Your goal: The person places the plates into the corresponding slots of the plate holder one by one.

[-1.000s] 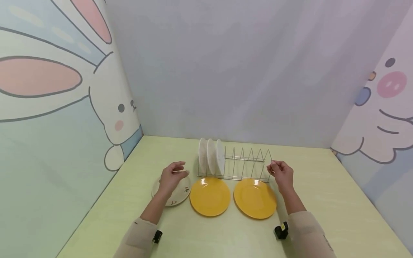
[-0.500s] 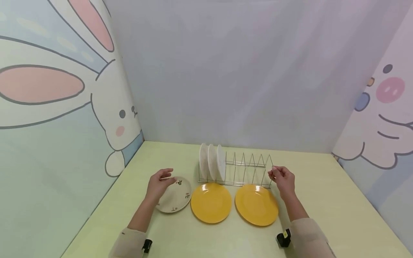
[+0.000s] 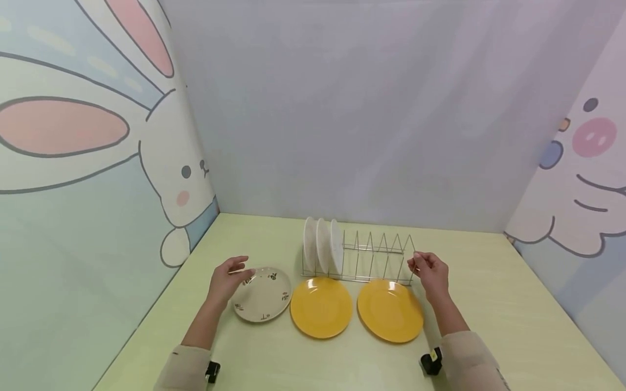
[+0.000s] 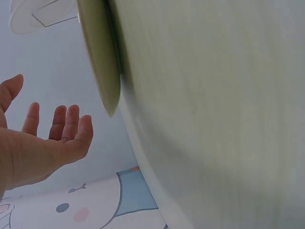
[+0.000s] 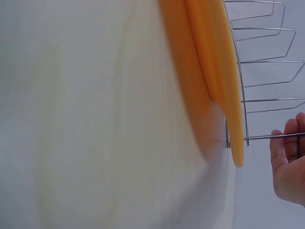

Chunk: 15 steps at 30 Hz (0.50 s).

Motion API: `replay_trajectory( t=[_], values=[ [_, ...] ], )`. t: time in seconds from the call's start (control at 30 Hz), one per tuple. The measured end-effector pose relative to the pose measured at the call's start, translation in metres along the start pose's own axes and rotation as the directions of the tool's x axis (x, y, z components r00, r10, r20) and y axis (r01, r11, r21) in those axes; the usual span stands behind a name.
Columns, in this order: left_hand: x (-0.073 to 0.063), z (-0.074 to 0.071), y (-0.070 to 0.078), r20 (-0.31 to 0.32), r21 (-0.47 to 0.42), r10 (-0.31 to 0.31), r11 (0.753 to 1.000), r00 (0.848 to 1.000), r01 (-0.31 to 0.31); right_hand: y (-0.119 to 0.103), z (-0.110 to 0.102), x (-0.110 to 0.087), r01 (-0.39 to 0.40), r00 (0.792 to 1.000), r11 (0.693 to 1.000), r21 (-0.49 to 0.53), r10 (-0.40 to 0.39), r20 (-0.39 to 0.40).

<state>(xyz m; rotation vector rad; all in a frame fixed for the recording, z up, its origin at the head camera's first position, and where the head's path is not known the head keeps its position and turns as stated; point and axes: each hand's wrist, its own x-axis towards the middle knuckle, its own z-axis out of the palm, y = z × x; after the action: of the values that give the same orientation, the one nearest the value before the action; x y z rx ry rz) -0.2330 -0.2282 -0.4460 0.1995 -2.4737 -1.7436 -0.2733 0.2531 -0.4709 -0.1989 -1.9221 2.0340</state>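
My left hand (image 3: pixel 227 281) hovers by the left edge of a cream plate with a dark printed pattern (image 3: pixel 264 296); its fingers are loosely bent and hold nothing, as the left wrist view of the hand (image 4: pixel 52 143) confirms. At the right end of a wire dish rack (image 3: pixel 371 248), my right hand (image 3: pixel 431 274) pinches the end wire between thumb and fingers. The right wrist view has the fingers (image 5: pixel 291 136) at that wire. Several slots to the left, white plates (image 3: pixel 323 247) stand upright in the rack.
Two yellow plates lie flat before the rack, one in the middle (image 3: pixel 321 308) and one to the right (image 3: pixel 390 311). A grey backdrop (image 3: pixel 362 119) rises behind the pale table (image 3: pixel 313 364), with cartoon-printed panels (image 3: pixel 181 184) at both sides.
My left hand has moved left, from above the cream plate to its left edge, uncovering more of it. My right hand has stayed at the rack's end. The head view has tilted slightly.
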Motion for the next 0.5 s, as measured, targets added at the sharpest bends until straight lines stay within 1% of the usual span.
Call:
replay_trajectory(
  t=[0.17, 0.27, 0.33, 0.4, 0.5],
  values=[
    [0.002, -0.014, -0.007, 0.065, 0.065, -0.012, 0.998, 0.998, 0.007, -0.001, 0.0, -0.002, -0.005, 1.0, 1.0, 0.02, 0.005, 0.007],
    [0.005, -0.02, -0.01, 0.112, 0.09, -0.035, 0.996, 0.993, 0.025, -0.003, 0.001, -0.003, -0.007, 1.0, 1.0, 0.025, 0.007, 0.01],
    [0.006, -0.022, -0.012, 0.15, 0.102, -0.051, 0.994, 0.987, 0.036, -0.004, 0.001, -0.004, -0.005, 1.0, 1.0, 0.022, 0.004, 0.014],
    [0.007, -0.024, -0.014, 0.182, 0.097, -0.082, 0.993, 0.98, 0.065, -0.005, 0.001, -0.004, -0.008, 1.0, 1.0, 0.021, 0.007, 0.013],
    [0.008, -0.025, -0.015, 0.235, 0.114, -0.125, 0.988, 0.964, 0.101, -0.005, 0.001, -0.003, -0.012, 1.0, 1.0, 0.023, 0.012, 0.014]
  ],
)
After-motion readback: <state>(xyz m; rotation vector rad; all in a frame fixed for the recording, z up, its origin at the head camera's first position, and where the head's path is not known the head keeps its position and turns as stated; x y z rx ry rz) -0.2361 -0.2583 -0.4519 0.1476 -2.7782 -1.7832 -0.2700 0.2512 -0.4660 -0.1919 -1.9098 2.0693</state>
